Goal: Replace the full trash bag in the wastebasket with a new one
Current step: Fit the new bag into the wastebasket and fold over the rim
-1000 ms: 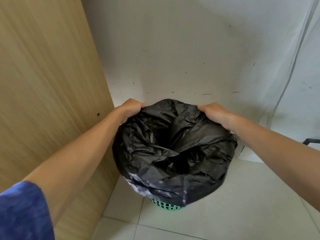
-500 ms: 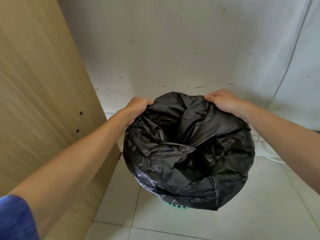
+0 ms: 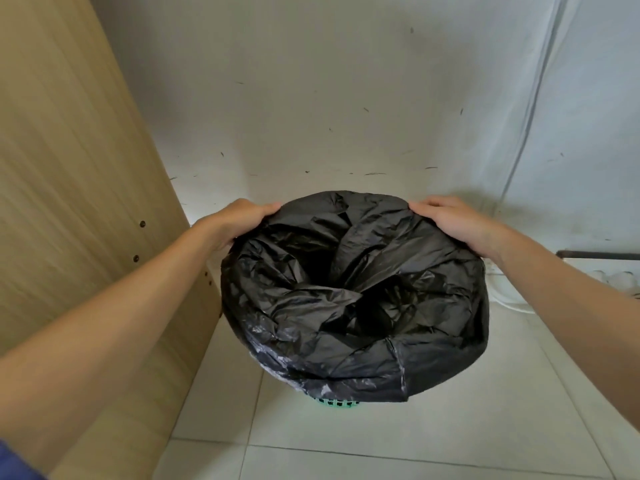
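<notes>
1. The bag (image 3: pixel 353 299), between the left hand (image 3: pixel 239 221) and the right hand (image 3: pixel 457 223), is thin black plastic, crinkled, with a dull sheen on its folds.
2. The basket (image 3: pixel 337 404), below the hands under the bag's lower edge, is green plastic lattice.
3. The panel (image 3: pixel 76 174), left of the left hand, is pale wood-grain board, matt, with small dark screw heads.
4. The wall (image 3: pixel 329 98), beyond the hands, is white, matt and scuffed.
5. The floor (image 3: pixel 381 438), under the hands, is smooth pale tile with a faint gloss.
</notes>
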